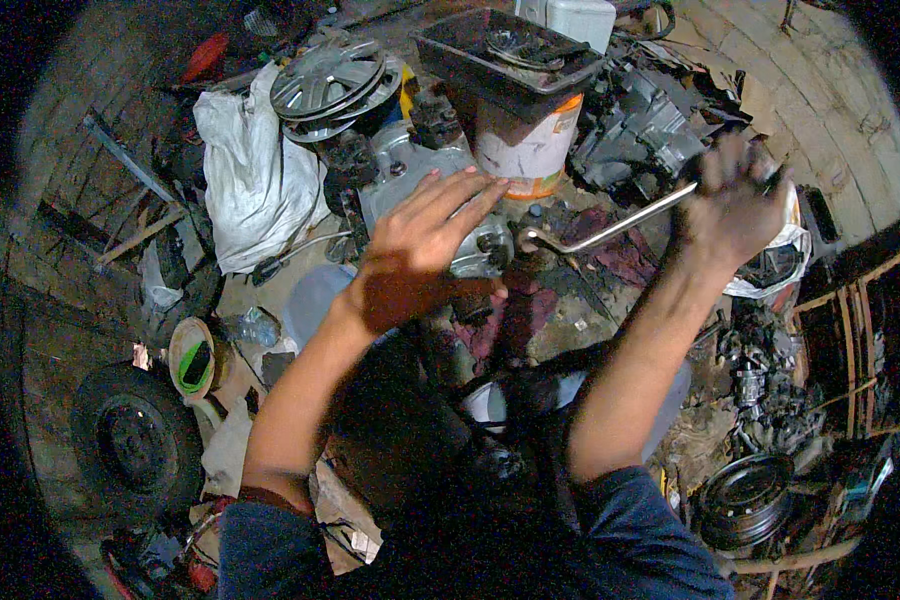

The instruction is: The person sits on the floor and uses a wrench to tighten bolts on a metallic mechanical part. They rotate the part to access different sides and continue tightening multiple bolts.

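Note:
My right hand (728, 205), darkened with grime, grips the upper end of a long silver bent-ended wrench (625, 219) at the right of centre. The wrench slants down-left, its ringed end near the right side of a grey metal mechanical part (390, 172). My left hand (418, 245) is over that part, fingers stretched out and thumb reaching right. It partly hides the part, and I cannot tell whether it touches it. Dark red cloth (620, 245) lies beneath the wrench.
A black tray (440, 50) tops a white bucket (520, 155) ahead. Wheel covers (325, 80) and a white sack (250, 190) are back left, an engine casing (630, 125) back right. A tire (95, 430) lies left, a steel rim (745, 500) lower right, among scattered parts.

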Motion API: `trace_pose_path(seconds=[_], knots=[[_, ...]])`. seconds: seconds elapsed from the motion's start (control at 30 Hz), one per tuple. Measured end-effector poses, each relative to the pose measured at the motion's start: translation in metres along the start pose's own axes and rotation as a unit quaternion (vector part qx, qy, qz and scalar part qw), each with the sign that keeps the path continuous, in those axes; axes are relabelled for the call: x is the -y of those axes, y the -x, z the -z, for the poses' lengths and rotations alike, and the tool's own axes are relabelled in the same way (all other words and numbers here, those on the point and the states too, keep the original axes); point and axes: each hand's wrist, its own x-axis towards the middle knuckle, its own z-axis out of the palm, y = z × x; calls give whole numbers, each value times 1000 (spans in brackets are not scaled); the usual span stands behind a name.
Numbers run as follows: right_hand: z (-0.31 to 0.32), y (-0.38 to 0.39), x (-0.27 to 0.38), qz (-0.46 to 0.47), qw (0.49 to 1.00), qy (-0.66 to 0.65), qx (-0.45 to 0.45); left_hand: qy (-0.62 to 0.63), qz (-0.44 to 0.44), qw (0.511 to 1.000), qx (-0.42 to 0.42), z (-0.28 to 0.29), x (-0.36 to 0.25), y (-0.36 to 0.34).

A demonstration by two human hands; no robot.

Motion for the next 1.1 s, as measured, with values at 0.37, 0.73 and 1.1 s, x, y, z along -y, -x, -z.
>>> trace_pose_path(seconds=[0.37,0.73,1.1], knots=[[165,25,-79,-170,954,-242,-53,5,6,1000,18,-1,7,0],[208,37,-147,-213,878,-306,-301,-14,53,998,8,-10,2,-2],[37,-11,-57,-164,975,-110,106,-22,40,999,-7,-10,3,-1]])
